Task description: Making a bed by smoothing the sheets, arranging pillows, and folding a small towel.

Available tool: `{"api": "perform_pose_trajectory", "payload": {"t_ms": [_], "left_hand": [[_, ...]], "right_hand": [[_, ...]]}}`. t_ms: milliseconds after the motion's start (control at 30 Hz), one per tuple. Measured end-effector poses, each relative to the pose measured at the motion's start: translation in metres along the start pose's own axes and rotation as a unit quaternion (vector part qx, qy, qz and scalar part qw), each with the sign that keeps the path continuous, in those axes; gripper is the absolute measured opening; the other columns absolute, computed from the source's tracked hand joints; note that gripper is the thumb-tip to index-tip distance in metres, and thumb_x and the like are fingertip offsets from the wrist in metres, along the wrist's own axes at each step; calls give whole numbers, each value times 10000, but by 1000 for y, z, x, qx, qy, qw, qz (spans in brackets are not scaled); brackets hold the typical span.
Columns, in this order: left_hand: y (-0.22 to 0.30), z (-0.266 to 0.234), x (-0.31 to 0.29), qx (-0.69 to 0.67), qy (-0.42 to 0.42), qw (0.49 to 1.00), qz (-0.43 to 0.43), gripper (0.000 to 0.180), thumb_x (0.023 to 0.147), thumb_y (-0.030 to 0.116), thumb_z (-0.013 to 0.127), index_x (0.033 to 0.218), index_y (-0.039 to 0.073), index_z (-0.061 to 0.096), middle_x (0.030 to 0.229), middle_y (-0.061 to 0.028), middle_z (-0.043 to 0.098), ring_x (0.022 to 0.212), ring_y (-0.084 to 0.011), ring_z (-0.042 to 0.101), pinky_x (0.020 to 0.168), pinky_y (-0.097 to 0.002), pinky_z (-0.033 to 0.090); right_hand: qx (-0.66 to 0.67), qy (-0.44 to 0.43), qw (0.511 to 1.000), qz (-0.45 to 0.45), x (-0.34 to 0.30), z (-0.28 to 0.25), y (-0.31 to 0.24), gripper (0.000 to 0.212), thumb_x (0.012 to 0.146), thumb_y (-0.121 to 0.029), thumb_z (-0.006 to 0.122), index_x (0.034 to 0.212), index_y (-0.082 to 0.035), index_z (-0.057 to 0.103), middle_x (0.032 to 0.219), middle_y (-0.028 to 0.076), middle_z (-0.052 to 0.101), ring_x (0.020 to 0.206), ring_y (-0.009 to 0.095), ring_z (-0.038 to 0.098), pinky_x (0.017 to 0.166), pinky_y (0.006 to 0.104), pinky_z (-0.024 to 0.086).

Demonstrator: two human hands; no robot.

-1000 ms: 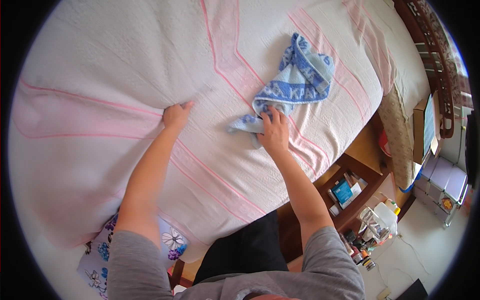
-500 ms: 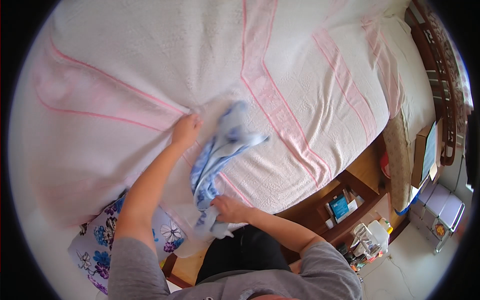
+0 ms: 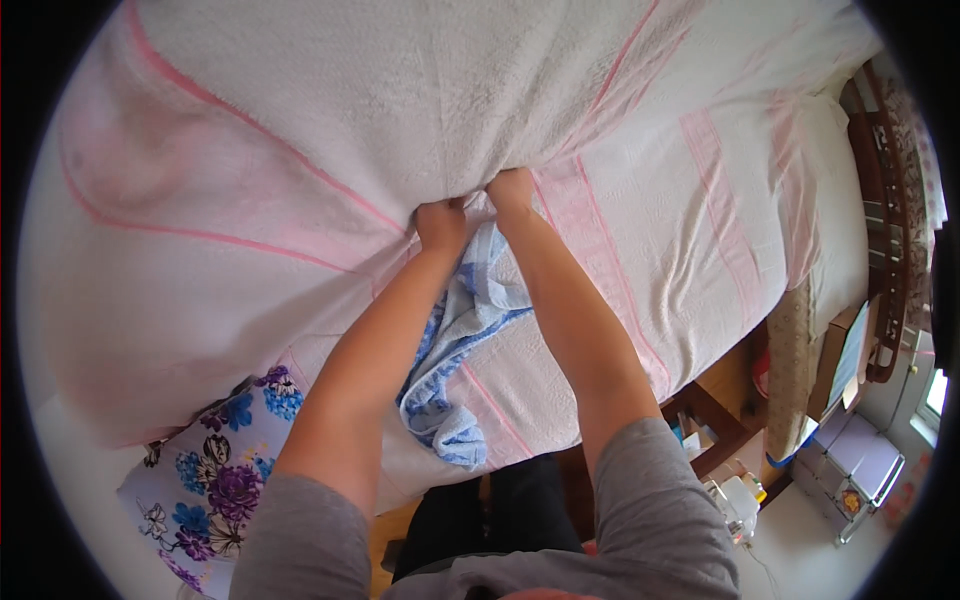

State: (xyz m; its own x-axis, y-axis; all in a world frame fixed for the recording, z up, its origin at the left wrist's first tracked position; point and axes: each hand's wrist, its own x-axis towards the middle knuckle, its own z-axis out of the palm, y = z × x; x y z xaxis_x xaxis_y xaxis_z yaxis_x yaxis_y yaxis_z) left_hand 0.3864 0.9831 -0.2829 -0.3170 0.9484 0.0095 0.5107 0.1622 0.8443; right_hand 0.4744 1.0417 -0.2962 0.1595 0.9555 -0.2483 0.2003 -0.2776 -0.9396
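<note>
Both hands are closed on a white towelling blanket point(image 3: 330, 95) with pink bands, which is lifted into a tall fold in front of me. My left hand point(image 3: 440, 222) grips its edge in a fist. Close by on the right, my right hand point(image 3: 511, 188) pinches the same fold, fingers partly hidden by the cloth. A crumpled blue-and-white towel point(image 3: 450, 345) lies on the bed below my hands, between my forearms. It is not held.
A floral pillow point(image 3: 215, 480) in lilac, blue and purple lies at the lower left. At the right are a wooden headboard point(image 3: 885, 220), a cardboard box point(image 3: 838, 360) and a lilac folding chair point(image 3: 860, 450). Wooden shelving point(image 3: 715, 430) stands beside the bed.
My right hand has let go of the towel and moved up onto the blanket beside my left hand. The towel now lies on the bed. The blanket fold has risen higher.
</note>
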Motion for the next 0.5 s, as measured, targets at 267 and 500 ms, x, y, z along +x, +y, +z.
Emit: {"api": "perform_pose_trajectory", "payload": {"t_ms": [267, 500], "left_hand": [[10, -124, -90, -4, -175, 981, -87, 232, 766, 178, 544, 911, -3, 559, 862, -154, 580, 793, -251, 572, 670, -299, 444], [-1, -267, -174, -170, 53, 909, -377, 245, 766, 225, 554, 848, -5, 573, 825, -109, 606, 769, -178, 584, 629, -262, 440]], "right_hand": [[333, -203, 885, 256, -99, -80, -20, 359, 807, -142, 471, 1115, 25, 396, 1078, 125, 489, 963, 225, 498, 791, 276, 411], [49, -376, 907, 184, -184, -73, -103, 276, 800, -128, 467, 1053, -19, 466, 952, 66, 563, 792, 124, 545, 682, 224, 413]]}}
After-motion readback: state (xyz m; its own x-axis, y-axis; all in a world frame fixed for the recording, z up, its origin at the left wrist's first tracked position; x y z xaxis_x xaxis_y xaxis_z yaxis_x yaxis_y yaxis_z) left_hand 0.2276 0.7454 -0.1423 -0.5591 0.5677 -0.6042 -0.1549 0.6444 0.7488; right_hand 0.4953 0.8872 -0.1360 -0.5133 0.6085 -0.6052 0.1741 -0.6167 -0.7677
